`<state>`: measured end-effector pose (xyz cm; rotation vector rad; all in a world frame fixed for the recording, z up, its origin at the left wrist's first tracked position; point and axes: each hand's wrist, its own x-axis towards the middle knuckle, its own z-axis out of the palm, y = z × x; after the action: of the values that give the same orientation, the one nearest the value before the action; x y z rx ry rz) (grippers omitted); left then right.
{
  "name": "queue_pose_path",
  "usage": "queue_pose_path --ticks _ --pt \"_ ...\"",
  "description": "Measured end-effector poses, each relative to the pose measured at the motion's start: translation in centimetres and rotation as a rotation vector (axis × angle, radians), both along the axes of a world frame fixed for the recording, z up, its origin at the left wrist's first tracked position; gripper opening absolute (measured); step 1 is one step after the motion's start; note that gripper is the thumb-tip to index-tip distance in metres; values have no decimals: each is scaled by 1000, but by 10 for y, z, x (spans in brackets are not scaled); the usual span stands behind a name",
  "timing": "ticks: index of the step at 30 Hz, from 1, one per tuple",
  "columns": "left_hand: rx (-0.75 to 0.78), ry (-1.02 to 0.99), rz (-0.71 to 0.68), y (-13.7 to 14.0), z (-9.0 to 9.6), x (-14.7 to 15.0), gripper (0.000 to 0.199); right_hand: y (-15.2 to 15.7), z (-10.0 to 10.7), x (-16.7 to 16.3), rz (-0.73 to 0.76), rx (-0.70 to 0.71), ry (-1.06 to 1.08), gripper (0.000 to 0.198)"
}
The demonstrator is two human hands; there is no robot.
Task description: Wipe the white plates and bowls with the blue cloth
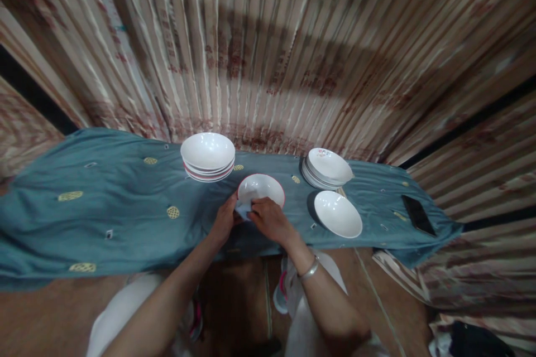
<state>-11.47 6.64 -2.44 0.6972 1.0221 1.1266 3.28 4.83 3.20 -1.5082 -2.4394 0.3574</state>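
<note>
A white bowl with a red rim [264, 183] sits at the near middle of the cloth-covered table, tilted a little toward me. My left hand [226, 216] grips the bowl at its left edge, the fingers partly hidden behind it. Pinched in my right hand [269, 218] is a pale bluish cloth or tissue [243, 210], pressed against the near left side of the bowl's rim. Part of the cloth lies between both hands. Just to the right of my right hand, a single white bowl [338, 213] rests on the table.
A stack of white bowls [208, 152] stands at the back left, and another stack of dishes [329, 166] at the back right. A black phone [419, 215] lies near the right end of the teal tablecloth [125, 206]. Pleated curtains [268, 50] hang behind the table.
</note>
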Motion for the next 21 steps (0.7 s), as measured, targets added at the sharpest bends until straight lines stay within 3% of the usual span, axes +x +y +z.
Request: queue_pose_path --ticks 11,16,21 --pt "-138 -48 27 3 5 3 37 35 -8 -21 -77 -9 -34 28" --pt "-104 -89 -4 2 1 2 34 47 -17 -15 -62 -7 -55 26" --pt "-34 -72 -55 0 2 2 51 48 -18 -3 -74 6 -132 30"
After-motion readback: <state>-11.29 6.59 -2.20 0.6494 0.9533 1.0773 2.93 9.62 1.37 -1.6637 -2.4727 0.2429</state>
